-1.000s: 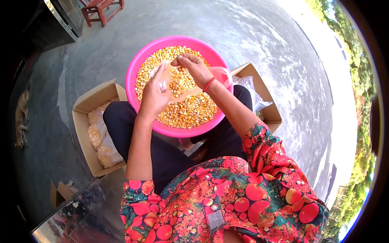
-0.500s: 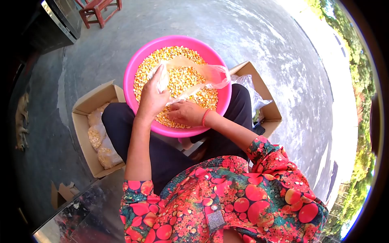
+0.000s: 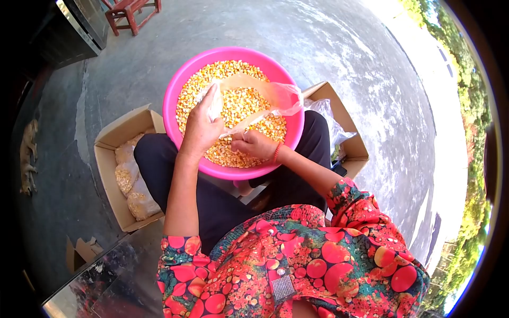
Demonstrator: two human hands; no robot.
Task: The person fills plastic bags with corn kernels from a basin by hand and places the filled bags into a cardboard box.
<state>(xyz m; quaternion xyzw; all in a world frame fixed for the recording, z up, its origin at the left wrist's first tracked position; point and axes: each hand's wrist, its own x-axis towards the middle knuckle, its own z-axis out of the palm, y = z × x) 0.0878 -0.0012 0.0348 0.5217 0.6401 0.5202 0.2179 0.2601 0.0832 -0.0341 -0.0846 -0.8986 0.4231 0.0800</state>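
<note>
A pink basin (image 3: 170,103) sits on the person's lap, holding a wide layer of yellow corn kernels (image 3: 197,83). Above the kernels a clear plastic bag (image 3: 288,98) is spread, its mouth gaping and its far end reaching the basin's right rim. My left hand (image 3: 201,129) is closed on the bag's left side, thumb pointing up along the plastic. Low over the kernels, just right of the left hand, is my right hand (image 3: 255,146), with curled fingers and a red bracelet at the wrist. Whatever lies inside its fingers is hidden.
Left of the lap, a cardboard box (image 3: 108,175) contains filled plastic bags (image 3: 139,199). Another cardboard box (image 3: 356,156) with clear plastic (image 3: 334,127) stands at the right. A red wooden stool (image 3: 127,16) is at the back left. An animal (image 3: 28,156) lies on the floor far left.
My right hand has shifted slightly right, off the kernels, and its fingers have curled in. The left hand and bag have hardly moved.
</note>
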